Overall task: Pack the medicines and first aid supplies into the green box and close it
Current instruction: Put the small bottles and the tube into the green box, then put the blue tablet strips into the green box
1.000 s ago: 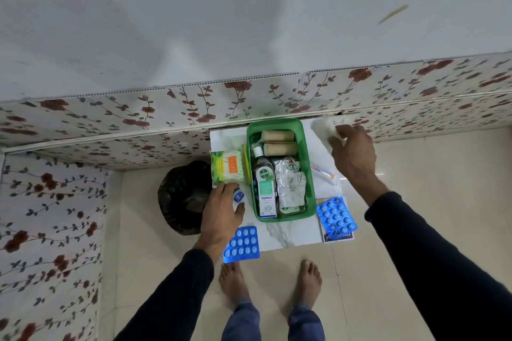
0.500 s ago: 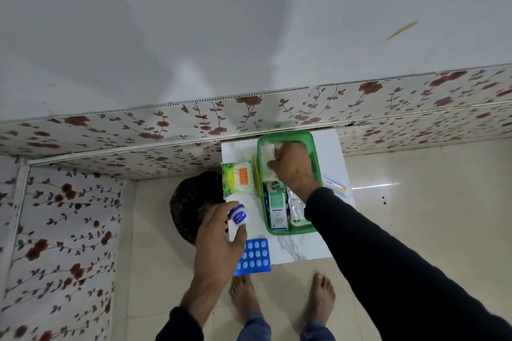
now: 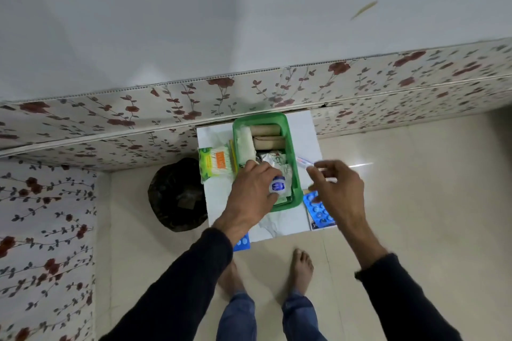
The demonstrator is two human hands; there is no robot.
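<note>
**Op A:** Since I'm reading this from afar, nearest first: a blue blister pack pokes out at the near left edge of the white table, half hidden under the left sleeve. I could forget it there.

**Op B:** And the left hand?

**Op A:** Closed on a small white jar with a blue label, held over the near end of the green box. That end looks crowded with foil sachets, so I'd judge the jar may sit proud and keep a lid from seating.

**Op B:** Right hand?

**Op A:** Fingers loosely curled above the thin tube lying just right of the box; whether it has hold of it, I cannot tell. A second blue blister pack lies beneath that wrist.

**Op B:** Further out?

**Op A:** Cotton swab packet left of the box, brown bandage rolls at its far end. A dark bin stands left of the table; anything knocked off could drop in. I see no lid.
</note>
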